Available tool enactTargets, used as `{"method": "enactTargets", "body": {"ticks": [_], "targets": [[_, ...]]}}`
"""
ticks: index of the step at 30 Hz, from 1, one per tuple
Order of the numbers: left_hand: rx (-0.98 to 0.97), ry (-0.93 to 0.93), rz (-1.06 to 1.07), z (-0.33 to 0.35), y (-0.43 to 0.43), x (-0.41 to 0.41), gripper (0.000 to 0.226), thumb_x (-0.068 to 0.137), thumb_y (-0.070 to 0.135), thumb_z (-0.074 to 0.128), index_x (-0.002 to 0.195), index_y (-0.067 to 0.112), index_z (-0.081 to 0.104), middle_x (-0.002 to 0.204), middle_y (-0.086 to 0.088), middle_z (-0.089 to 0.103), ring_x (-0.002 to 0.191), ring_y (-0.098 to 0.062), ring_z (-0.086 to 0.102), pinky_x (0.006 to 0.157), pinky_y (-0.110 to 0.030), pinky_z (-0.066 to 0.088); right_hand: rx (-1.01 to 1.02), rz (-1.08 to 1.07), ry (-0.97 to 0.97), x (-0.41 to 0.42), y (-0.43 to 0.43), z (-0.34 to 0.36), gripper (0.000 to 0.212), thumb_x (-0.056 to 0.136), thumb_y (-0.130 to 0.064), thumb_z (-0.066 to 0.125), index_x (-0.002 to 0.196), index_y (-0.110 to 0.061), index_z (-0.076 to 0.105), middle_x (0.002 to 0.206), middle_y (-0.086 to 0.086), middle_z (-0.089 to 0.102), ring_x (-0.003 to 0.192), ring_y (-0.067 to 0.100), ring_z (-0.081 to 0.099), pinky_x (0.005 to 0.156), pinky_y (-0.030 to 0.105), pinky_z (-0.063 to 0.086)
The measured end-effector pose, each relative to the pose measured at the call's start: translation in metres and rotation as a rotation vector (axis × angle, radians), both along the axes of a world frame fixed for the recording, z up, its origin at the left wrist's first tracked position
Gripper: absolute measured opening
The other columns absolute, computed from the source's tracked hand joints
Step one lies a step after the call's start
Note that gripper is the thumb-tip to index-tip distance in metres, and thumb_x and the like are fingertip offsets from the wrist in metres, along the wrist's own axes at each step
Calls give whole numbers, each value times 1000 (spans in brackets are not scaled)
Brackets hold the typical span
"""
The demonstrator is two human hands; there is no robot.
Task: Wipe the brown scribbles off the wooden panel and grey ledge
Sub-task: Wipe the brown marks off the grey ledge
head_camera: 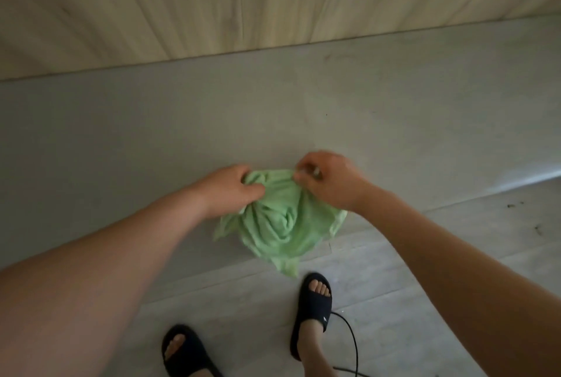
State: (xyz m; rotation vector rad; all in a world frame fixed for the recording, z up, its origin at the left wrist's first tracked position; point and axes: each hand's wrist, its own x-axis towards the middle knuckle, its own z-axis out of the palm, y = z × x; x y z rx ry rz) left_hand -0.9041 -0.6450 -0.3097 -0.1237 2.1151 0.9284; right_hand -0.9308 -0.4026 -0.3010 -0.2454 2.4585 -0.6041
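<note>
A crumpled light green cloth [279,225] hangs between my two hands in front of the grey ledge [182,121]. My left hand [233,190] pinches its upper left edge. Its upper right edge is gripped by my right hand [328,182]. Above the ledge runs the pale wooden panel [212,3]. A faint brownish mark [329,56] shows on the ledge near the panel's lower edge. No clear scribbles show on the panel in this blurred view.
Pale plank floor [394,270] lies below the ledge. My feet in black sandals [314,310] stand on it, with a black cable [353,343] by the right foot. Small dark debris [516,205] lies on the floor at the right.
</note>
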Motion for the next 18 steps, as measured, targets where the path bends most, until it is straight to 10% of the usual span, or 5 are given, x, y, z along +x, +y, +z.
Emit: {"method": "enactTargets", "body": {"ticks": [3,6,11,18], "targets": [[-323,189,-77,-17,-6,-4,58,84,57,56,125,17,63,125,-16,64,120,-39,58,102,-41,47,249,-154,316,2,-19,-12,41,100,-37,54,136,-18,58,132,10,55,122,35,49,102,44,44],[-390,269,99,-32,-15,3,36,93,32,60,121,11,64,124,-21,59,120,-44,53,103,-43,43,310,-286,375,45,-57,-28,54,97,-45,48,139,-12,52,136,19,51,126,42,48,104,49,41],[-514,417,189,-38,-27,14,35,88,17,61,123,12,62,131,-19,52,126,-42,43,103,-48,40,382,-206,155,87,-104,-82,90,95,-80,21,164,-34,-13,168,28,-17,153,53,-14,122,67,-8],[-645,333,398,-44,-67,-6,51,96,33,54,139,6,50,149,-19,38,138,-42,33,110,-54,34,207,24,318,7,-164,-103,84,87,-84,37,160,-55,8,172,16,-8,153,53,-13,121,69,-9]]}}
